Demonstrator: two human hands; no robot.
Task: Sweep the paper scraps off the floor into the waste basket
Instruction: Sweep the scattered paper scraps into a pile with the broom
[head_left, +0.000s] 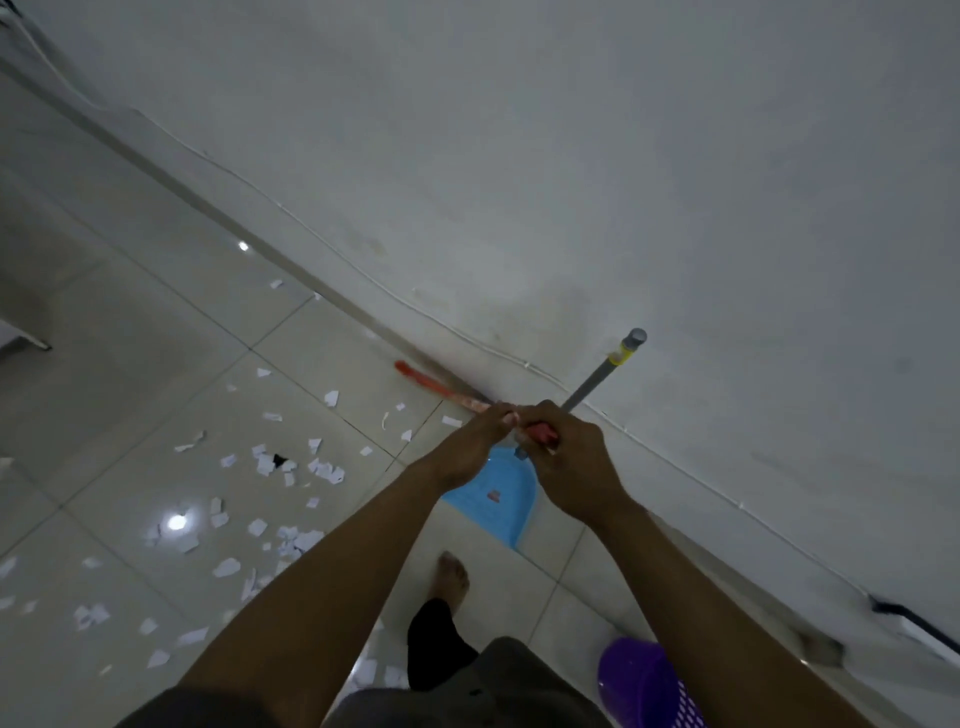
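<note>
White paper scraps (270, 467) lie scattered over the glossy floor tiles at the left and lower left. A red-orange stick (441, 387) runs along the foot of the wall. Its near end passes under my left hand (467, 449) and into my right hand (571, 467). Both hands grip it with curled fingers, side by side. Beneath them a blue dustpan (493, 499) lies on the floor by the wall. A grey pole (605, 374) with a yellow band rises behind my right hand against the wall. The purple waste basket (644, 686) stands at the lower right.
The white wall (623, 182) fills the upper right, with a thin cable along its base. My bare foot (452, 577) stands on the tiles just below the dustpan. A furniture leg (36, 343) shows at the far left, and a dark bracket (914, 623) at the far right.
</note>
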